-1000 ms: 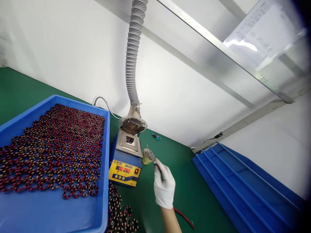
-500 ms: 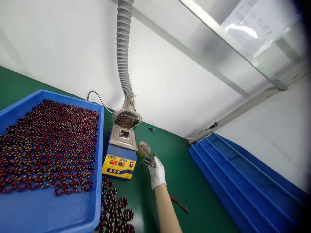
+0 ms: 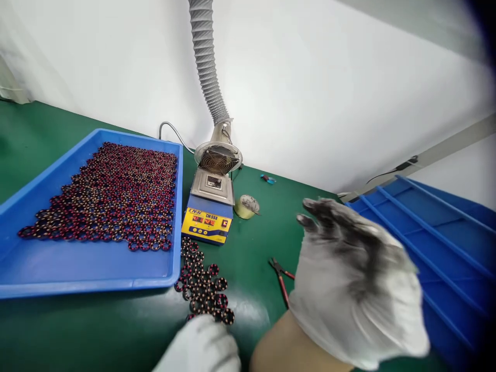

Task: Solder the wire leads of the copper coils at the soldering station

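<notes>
My right hand (image 3: 352,279), in a white glove with black stains on palm and fingers, is raised close to the camera at the right, its palm side showing and its fingers curled; nothing shows in it. At the bottom centre, my left hand (image 3: 205,346) in a white glove lies at the near edge of a loose group of black ring parts (image 3: 197,279) with red and beige marks; its fingertips are hidden. Red-handled pliers (image 3: 281,281) lie on the green table (image 3: 256,237) beside my right hand.
A blue tray (image 3: 155,283) with many ring parts is at the left. Behind stand a yellow-fronted heating unit (image 3: 207,225), a fume hose (image 3: 209,62) and a small round pot (image 3: 247,206). Blue trays (image 3: 445,248) lean at the right.
My right hand has moved from beside the pot toward the camera and right. My left hand has come into view at the bottom. The view has shifted, showing the pliers more fully.
</notes>
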### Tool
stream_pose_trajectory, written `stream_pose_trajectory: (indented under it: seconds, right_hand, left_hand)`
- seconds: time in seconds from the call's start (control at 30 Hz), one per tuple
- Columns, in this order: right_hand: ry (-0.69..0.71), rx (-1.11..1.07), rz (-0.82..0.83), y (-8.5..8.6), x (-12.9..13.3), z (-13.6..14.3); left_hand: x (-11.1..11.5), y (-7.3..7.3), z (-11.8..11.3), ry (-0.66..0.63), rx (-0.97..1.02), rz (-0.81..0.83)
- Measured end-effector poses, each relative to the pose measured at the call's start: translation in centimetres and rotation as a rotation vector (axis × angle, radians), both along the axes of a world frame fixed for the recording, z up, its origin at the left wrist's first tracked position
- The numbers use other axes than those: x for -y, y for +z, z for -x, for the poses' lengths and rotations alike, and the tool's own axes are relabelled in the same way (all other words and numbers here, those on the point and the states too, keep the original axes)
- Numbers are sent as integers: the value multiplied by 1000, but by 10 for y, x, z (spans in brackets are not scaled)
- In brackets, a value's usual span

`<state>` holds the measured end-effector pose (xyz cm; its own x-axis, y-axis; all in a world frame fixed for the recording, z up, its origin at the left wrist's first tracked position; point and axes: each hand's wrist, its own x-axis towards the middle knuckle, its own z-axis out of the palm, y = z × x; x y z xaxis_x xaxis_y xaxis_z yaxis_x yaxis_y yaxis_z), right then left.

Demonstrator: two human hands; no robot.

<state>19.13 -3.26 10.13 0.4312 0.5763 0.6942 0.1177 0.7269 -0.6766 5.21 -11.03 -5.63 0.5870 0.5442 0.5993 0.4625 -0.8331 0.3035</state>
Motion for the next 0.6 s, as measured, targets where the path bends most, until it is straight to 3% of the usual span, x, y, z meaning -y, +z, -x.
stream_pose_trajectory:
  seconds: [0.17, 0.3, 0.37, 0.47, 0.6]
  right_hand:
    - [298, 40, 56, 0, 14, -7]
    - [651, -25, 234, -2, 15, -4]
    - [744, -25, 293, -3, 13, -4]
    - [732, 22, 295, -5, 6, -7]
    - [647, -23, 341, -18, -15, -1]
  left_hand:
    - [-6, 2, 39, 244, -196, 21]
    - [-4, -10, 42, 340, -373, -58]
    - [-14, -1, 39, 330, -404, -181]
    - [-41, 44, 35, 207, -336, -349]
    - [-77, 121, 25, 373, -72, -517]
